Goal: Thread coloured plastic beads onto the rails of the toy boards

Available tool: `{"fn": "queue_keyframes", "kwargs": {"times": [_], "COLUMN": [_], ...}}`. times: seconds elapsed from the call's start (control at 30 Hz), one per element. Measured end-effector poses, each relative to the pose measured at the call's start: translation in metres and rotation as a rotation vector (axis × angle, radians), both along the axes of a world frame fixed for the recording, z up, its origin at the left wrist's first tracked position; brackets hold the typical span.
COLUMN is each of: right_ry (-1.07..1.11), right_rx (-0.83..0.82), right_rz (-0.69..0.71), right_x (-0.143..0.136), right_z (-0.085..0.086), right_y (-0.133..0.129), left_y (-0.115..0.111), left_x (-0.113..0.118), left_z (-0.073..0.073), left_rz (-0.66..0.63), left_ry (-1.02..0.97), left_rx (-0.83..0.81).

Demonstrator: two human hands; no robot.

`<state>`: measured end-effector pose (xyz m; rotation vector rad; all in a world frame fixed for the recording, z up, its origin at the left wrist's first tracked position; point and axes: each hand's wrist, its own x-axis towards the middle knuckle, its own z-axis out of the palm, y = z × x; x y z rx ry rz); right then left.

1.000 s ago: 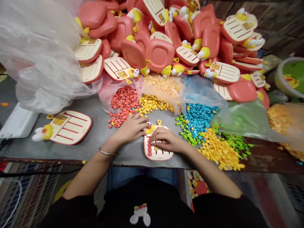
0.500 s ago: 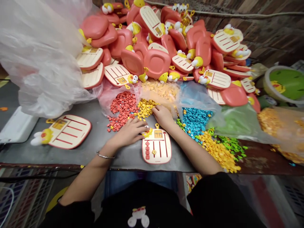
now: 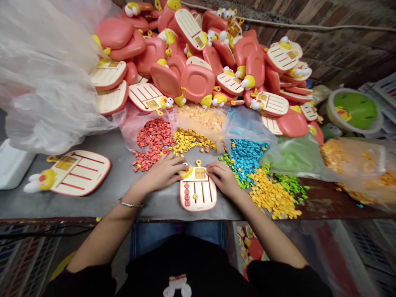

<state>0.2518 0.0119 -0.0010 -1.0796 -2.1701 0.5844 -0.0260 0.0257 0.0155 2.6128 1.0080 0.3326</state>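
Observation:
A cream toy board [image 3: 202,204] with a red rim and red slots lies on the table in front of me. Several red pieces [image 3: 187,194] fill its left slot, and one yellow piece [image 3: 195,197] sits in the slot beside them. My left hand [image 3: 167,171] grips the board at its yellow character head [image 3: 186,171], partly covering it. At the upper right corner of the board, my right hand [image 3: 225,180] has its fingertips pressed together; whatever is between them is hidden. Just beyond the hands lie loose red pieces [image 3: 154,138] and yellow pieces [image 3: 185,139].
Another slotted board [image 3: 82,175] lies to the left, near a plastic bag [image 3: 52,99]. Many red-backed boards [image 3: 198,82] are heaped behind. Blue pieces [image 3: 249,156], more yellow pieces [image 3: 275,196] and green pieces [image 3: 289,183] spread on the right. A round tub [image 3: 331,101] stands farther right.
My right hand has come back from the yellow pile to the board's upper right corner. My left hand stays at the board's head. The whole view has shifted slightly.

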Motion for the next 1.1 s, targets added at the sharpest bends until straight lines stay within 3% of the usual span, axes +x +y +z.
{"fn": "queue_keyframes", "kwargs": {"times": [0.17,0.33,0.47,0.6,0.77,0.83,0.97,1.03,1.1], "right_ry": [-0.082,-0.013,0.059,0.087,0.044,0.053,-0.172,-0.329,-0.351], "right_rx": [0.114,-0.027,-0.099,-0.177,-0.422,-0.370,-0.021,0.045,0.044], "right_rz": [0.045,0.069,0.010,0.141,0.374,0.267,-0.068,-0.097,-0.061], "right_x": [0.003,0.007,-0.012,-0.031,-0.020,-0.016,-0.024,-0.030,-0.031], "right_z": [-0.005,0.000,-0.005,0.000,0.023,0.025,0.012,0.005,0.005], "right_y": [-0.007,-0.024,-0.028,-0.022,-0.010,0.005,0.053,0.072,0.077], "left_y": [0.000,0.000,-0.001,-0.001,-0.001,-0.002,-0.003,-0.003,-0.002], "left_x": [-0.001,0.000,0.002,0.002,0.002,0.003,0.004,0.004,0.004], "left_z": [-0.001,0.001,0.002,0.004,0.007,0.008,0.008,0.007,0.007], "left_rz": [0.000,0.010,0.016,0.025,0.024,0.025,0.037,0.038,0.040], "left_ry": [0.000,0.009,0.017,0.019,0.009,0.000,-0.005,-0.003,0.007], "left_rx": [0.032,0.046,0.054,0.027,-0.003,-0.001,0.016,0.022,0.029]}}
